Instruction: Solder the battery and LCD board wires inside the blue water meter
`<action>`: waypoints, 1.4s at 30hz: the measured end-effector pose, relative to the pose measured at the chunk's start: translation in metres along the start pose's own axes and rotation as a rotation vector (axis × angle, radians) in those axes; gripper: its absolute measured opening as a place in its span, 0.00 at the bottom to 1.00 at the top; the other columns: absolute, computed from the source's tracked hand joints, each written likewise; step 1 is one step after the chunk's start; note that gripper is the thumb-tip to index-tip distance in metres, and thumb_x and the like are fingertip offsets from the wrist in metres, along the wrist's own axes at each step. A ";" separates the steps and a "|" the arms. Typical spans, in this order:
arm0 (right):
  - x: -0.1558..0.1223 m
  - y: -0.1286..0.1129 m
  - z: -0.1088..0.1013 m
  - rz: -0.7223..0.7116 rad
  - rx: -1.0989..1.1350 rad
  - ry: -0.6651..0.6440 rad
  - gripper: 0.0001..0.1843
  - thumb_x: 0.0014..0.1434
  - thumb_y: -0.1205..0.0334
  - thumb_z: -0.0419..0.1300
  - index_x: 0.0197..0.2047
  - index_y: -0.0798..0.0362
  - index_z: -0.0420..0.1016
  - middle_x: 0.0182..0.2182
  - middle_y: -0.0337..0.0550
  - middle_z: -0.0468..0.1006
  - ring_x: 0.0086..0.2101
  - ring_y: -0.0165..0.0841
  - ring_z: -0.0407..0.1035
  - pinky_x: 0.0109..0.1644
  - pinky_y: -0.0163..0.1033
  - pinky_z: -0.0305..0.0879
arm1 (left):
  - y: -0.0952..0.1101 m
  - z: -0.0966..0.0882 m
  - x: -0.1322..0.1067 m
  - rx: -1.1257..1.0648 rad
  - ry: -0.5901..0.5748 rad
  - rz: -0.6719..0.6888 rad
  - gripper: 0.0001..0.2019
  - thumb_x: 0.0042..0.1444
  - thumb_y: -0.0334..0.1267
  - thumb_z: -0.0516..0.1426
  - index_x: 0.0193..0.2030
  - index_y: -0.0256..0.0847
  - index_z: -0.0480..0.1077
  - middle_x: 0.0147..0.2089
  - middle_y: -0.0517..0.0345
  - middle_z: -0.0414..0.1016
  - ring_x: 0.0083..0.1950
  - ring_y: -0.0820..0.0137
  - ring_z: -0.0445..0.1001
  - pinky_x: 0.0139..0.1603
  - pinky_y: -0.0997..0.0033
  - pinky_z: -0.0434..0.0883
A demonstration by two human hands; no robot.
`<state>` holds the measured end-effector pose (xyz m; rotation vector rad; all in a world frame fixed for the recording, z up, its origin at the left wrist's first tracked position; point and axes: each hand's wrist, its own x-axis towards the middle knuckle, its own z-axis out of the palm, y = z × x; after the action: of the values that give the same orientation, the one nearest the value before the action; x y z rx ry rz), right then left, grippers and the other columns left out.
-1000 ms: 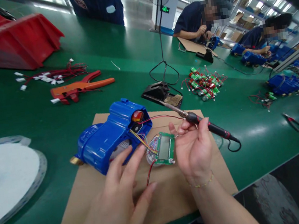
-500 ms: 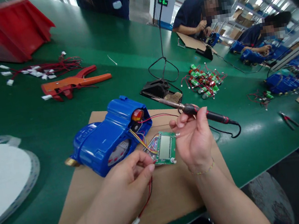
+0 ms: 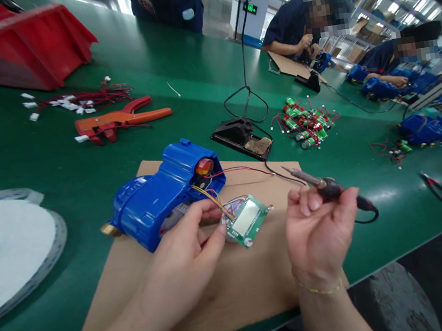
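A blue plastic housing point(image 3: 155, 196) lies on a brown cardboard sheet point(image 3: 238, 289). Coloured wires run from it to a small green circuit board with a display point(image 3: 248, 219). My left hand point(image 3: 185, 258) pinches the left edge of that board, its fingers closed on it. My right hand point(image 3: 322, 228) is to the right of the board, closed round a soldering iron point(image 3: 323, 187) whose tip points up and left, away from the board. The iron's black cord trails off to the right.
A black soldering-iron stand point(image 3: 241, 136) sits behind the cardboard. Orange wire strippers point(image 3: 120, 122), red wires with white plugs point(image 3: 76, 102), a red bin point(image 3: 15, 46), a white tape roll point(image 3: 6, 245) and green batteries point(image 3: 305, 123) lie on the green table. Other people work at the far right.
My left hand went from flat and open to pinching the circuit board, which is now tilted. My right hand drew the soldering iron back to the right, off the board.
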<state>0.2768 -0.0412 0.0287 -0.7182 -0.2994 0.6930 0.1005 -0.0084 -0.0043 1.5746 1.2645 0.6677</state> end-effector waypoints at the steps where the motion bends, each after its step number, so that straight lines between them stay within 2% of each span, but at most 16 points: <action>1: -0.006 0.004 -0.002 -0.010 -0.012 0.013 0.22 0.69 0.45 0.52 0.30 0.52 0.69 0.22 0.32 0.60 0.25 0.26 0.57 0.38 0.33 0.63 | 0.001 0.000 0.002 -0.009 -0.009 0.011 0.19 0.58 0.50 0.56 0.53 0.45 0.68 0.51 0.50 0.77 0.49 0.50 0.76 0.52 0.44 0.70; 4: -0.022 0.020 -0.003 0.023 -0.018 0.025 0.23 0.70 0.46 0.51 0.30 0.51 0.71 0.25 0.35 0.64 0.28 0.28 0.61 0.40 0.34 0.64 | 0.002 0.004 0.005 -0.086 -0.048 0.045 0.19 0.59 0.50 0.56 0.54 0.45 0.69 0.51 0.51 0.78 0.53 0.52 0.76 0.56 0.50 0.71; 6: -0.024 0.027 -0.001 0.062 0.012 0.024 0.22 0.70 0.46 0.50 0.31 0.51 0.72 0.24 0.34 0.65 0.28 0.27 0.61 0.43 0.35 0.65 | 0.004 0.007 0.004 -0.154 -0.064 0.040 0.18 0.58 0.50 0.57 0.51 0.43 0.71 0.48 0.51 0.80 0.51 0.54 0.77 0.53 0.56 0.73; 10: -0.009 0.028 0.010 0.126 0.027 -0.018 0.22 0.69 0.46 0.52 0.29 0.51 0.71 0.24 0.33 0.66 0.26 0.26 0.61 0.43 0.35 0.66 | 0.014 0.011 -0.008 -0.261 -0.088 -0.055 0.15 0.55 0.49 0.59 0.41 0.40 0.71 0.34 0.53 0.80 0.37 0.59 0.79 0.36 0.65 0.76; 13: 0.006 0.029 0.014 0.252 -0.003 -0.076 0.22 0.68 0.46 0.52 0.30 0.52 0.69 0.22 0.33 0.66 0.24 0.26 0.60 0.39 0.36 0.66 | 0.019 0.011 -0.017 -0.312 -0.100 -0.128 0.16 0.54 0.50 0.60 0.40 0.39 0.69 0.27 0.57 0.76 0.23 0.67 0.73 0.21 0.72 0.68; 16: 0.013 0.035 0.014 0.290 -0.038 -0.065 0.21 0.68 0.45 0.53 0.32 0.52 0.69 0.20 0.31 0.67 0.22 0.25 0.60 0.38 0.38 0.69 | 0.017 0.010 -0.017 -0.360 -0.105 -0.178 0.17 0.52 0.49 0.62 0.40 0.39 0.66 0.24 0.61 0.73 0.19 0.71 0.68 0.16 0.77 0.60; 19: 0.011 0.040 0.012 0.253 -0.046 -0.051 0.20 0.66 0.44 0.54 0.32 0.52 0.68 0.21 0.31 0.68 0.22 0.25 0.62 0.36 0.38 0.70 | 0.010 0.010 -0.011 -0.408 -0.085 -0.206 0.22 0.48 0.47 0.65 0.43 0.41 0.61 0.25 0.63 0.72 0.21 0.69 0.71 0.16 0.78 0.62; 23: 0.008 0.040 0.013 0.202 -0.093 -0.042 0.20 0.65 0.43 0.55 0.33 0.51 0.68 0.21 0.30 0.68 0.22 0.25 0.63 0.34 0.37 0.70 | 0.004 0.010 -0.006 -0.447 -0.051 -0.218 0.28 0.45 0.44 0.67 0.46 0.44 0.56 0.26 0.68 0.71 0.23 0.67 0.73 0.18 0.74 0.70; 28: 0.008 0.040 0.015 0.199 -0.126 -0.024 0.21 0.64 0.41 0.54 0.33 0.51 0.66 0.22 0.30 0.68 0.21 0.25 0.62 0.32 0.37 0.69 | 0.002 0.010 -0.013 -0.504 -0.066 -0.229 0.22 0.49 0.42 0.65 0.41 0.46 0.54 0.29 0.68 0.71 0.26 0.69 0.74 0.23 0.73 0.73; 32: 0.008 0.039 0.015 0.220 -0.107 -0.016 0.20 0.65 0.42 0.53 0.35 0.51 0.67 0.22 0.30 0.67 0.21 0.25 0.62 0.31 0.36 0.68 | -0.001 0.011 -0.020 -0.472 -0.004 -0.247 0.19 0.50 0.43 0.63 0.35 0.45 0.54 0.29 0.69 0.70 0.25 0.73 0.70 0.24 0.76 0.71; 34: 0.007 0.038 0.015 0.228 -0.095 -0.019 0.20 0.66 0.42 0.53 0.36 0.51 0.67 0.22 0.30 0.67 0.21 0.25 0.62 0.31 0.35 0.68 | -0.002 0.010 -0.022 -0.434 -0.035 -0.268 0.17 0.51 0.45 0.63 0.32 0.44 0.56 0.26 0.69 0.67 0.23 0.74 0.67 0.22 0.78 0.68; 37: 0.006 0.036 0.014 0.229 -0.099 -0.016 0.21 0.65 0.41 0.53 0.35 0.50 0.67 0.22 0.30 0.67 0.21 0.25 0.62 0.31 0.35 0.67 | -0.002 0.005 -0.022 -0.390 -0.181 -0.315 0.13 0.54 0.49 0.61 0.35 0.41 0.67 0.24 0.68 0.66 0.22 0.75 0.64 0.20 0.79 0.63; 39: 0.005 0.036 0.014 0.226 -0.107 -0.011 0.21 0.66 0.41 0.52 0.34 0.50 0.67 0.22 0.30 0.66 0.21 0.25 0.61 0.31 0.35 0.67 | 0.000 0.001 -0.019 -0.340 -0.253 -0.334 0.15 0.55 0.50 0.60 0.38 0.40 0.72 0.25 0.65 0.69 0.22 0.75 0.66 0.22 0.79 0.63; 42: 0.005 0.035 0.014 0.238 -0.112 -0.012 0.22 0.67 0.40 0.51 0.34 0.51 0.66 0.22 0.30 0.66 0.21 0.25 0.60 0.31 0.35 0.66 | 0.008 -0.003 -0.013 -0.221 -0.287 -0.311 0.13 0.53 0.49 0.59 0.34 0.40 0.76 0.26 0.62 0.74 0.24 0.73 0.70 0.24 0.78 0.63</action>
<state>0.2570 -0.0118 0.0143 -0.8654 -0.2674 0.9119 0.0968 -0.0194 0.0062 1.2103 1.1447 0.3546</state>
